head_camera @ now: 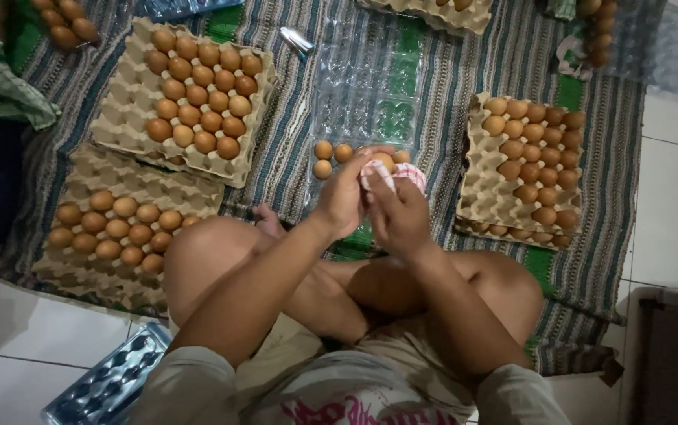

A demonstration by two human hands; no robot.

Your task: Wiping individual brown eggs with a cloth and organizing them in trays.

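Observation:
I sit cross-legged on a striped mat. My left hand (344, 197) holds a brown egg (384, 161) at its fingertips. My right hand (399, 214) presses a pink-and-white checked cloth (407, 175) against that egg. Both hands are raised just above a clear plastic egg carton (364, 94) lying open on the mat. A few brown eggs (323, 149) sit in the carton's near row, just left of my hands.
Cardboard trays of brown eggs lie around me: one far left (189, 94), one near left (115, 228), one right (532, 165), another at the top edge (433, 12). More clear cartons lie at bottom left (107, 386) and top right (669, 47). White tiled floor borders the mat.

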